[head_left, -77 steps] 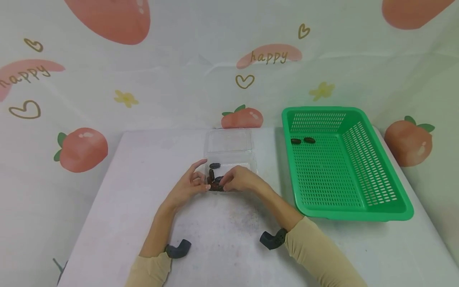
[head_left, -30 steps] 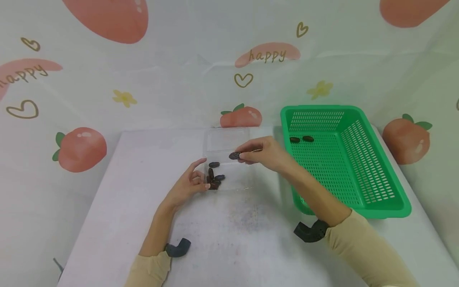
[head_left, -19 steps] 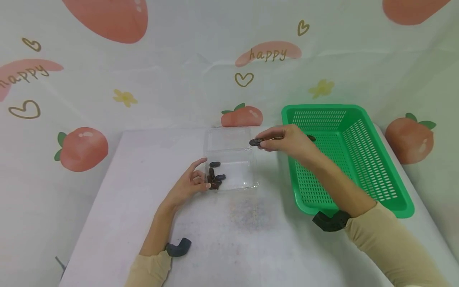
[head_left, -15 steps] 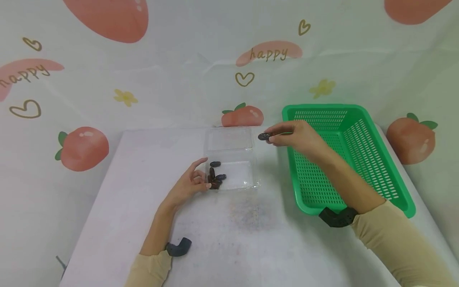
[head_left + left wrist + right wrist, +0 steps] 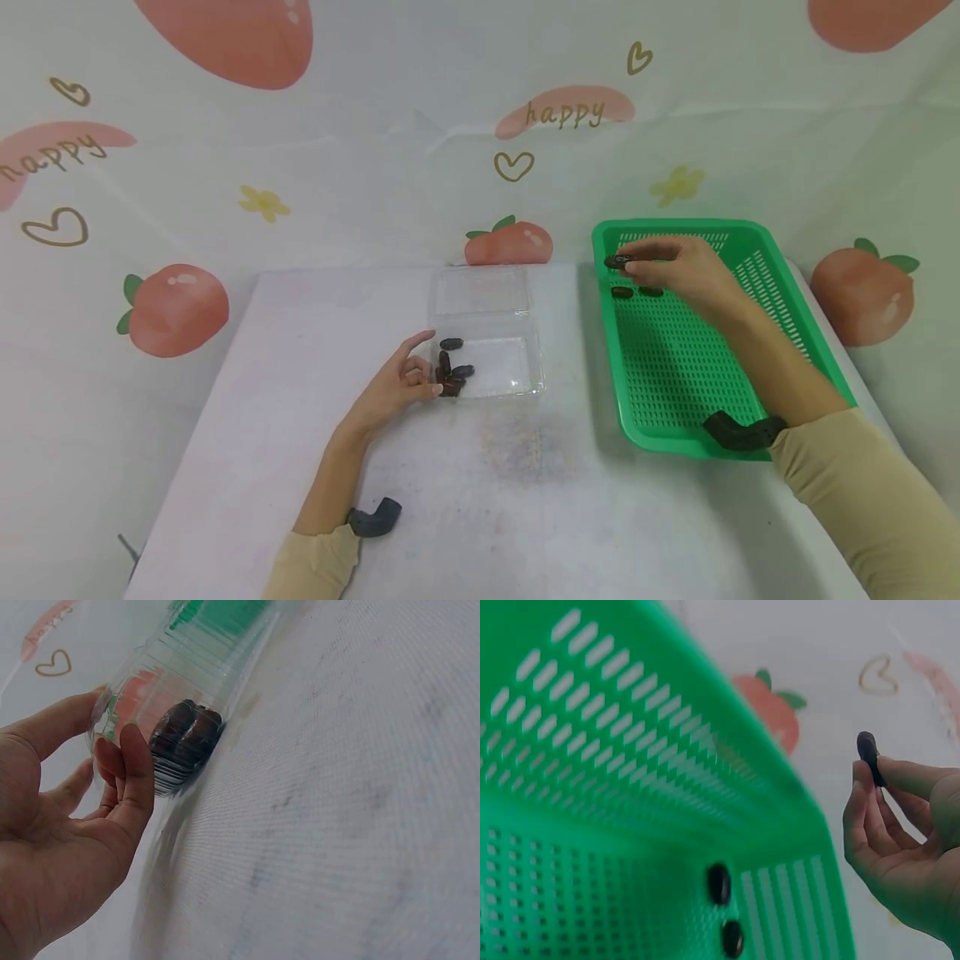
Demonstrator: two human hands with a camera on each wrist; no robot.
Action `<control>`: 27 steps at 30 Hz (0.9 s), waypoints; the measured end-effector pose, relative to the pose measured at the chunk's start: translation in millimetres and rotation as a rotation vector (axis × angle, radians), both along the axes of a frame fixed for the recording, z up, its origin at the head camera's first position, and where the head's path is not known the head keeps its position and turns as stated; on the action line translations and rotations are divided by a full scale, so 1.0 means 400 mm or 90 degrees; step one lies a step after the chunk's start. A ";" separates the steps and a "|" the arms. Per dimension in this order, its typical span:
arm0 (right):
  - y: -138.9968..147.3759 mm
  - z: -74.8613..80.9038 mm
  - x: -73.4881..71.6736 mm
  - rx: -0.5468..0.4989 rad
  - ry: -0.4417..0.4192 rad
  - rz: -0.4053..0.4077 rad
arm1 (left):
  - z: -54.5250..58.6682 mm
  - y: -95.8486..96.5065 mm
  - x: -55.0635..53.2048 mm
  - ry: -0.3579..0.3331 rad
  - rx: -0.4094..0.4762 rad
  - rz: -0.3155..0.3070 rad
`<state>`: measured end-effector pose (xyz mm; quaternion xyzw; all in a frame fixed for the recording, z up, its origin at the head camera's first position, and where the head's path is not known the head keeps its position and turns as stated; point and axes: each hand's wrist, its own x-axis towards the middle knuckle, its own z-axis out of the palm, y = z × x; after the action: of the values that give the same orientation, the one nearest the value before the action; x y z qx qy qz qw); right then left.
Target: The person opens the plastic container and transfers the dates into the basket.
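Over the far left corner of the green basket (image 5: 613, 367), my right hand (image 5: 690, 271) pinches a dark brown date (image 5: 617, 262) between thumb and fingertips. Two dates (image 5: 622, 292) lie on the basket floor below it. My left hand (image 5: 392, 385) holds the left side of a clear plastic box (image 5: 498, 367), thumb at the near corner and index finger at the far one. Several dates (image 5: 452, 343) lie inside the box along its left side. In the left wrist view, dates (image 5: 185, 735) show through the ribbed wall, near the fingers (image 5: 136, 769).
The box's clear lid (image 5: 482, 292) is folded back on the white table (image 5: 300, 350). A printed cloth (image 5: 375, 167) hangs behind the table. Dark wrist devices (image 5: 375, 517) sit on both forearms.
My right hand has lifted a date out of the plastic box and carried it right and away from me to above the basket. The left hand has stayed at the box.
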<state>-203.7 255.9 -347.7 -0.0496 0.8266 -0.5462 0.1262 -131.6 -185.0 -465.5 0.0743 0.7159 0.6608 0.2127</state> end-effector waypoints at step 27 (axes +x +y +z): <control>0.197 -0.153 -0.042 -0.120 -0.102 -0.144 | 0.003 -0.002 0.005 0.007 -0.002 -0.001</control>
<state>-220.4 334.8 -408.9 0.0762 0.7594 -0.6340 0.1244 -129.6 -186.0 -464.5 0.0776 0.7182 0.6591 0.2094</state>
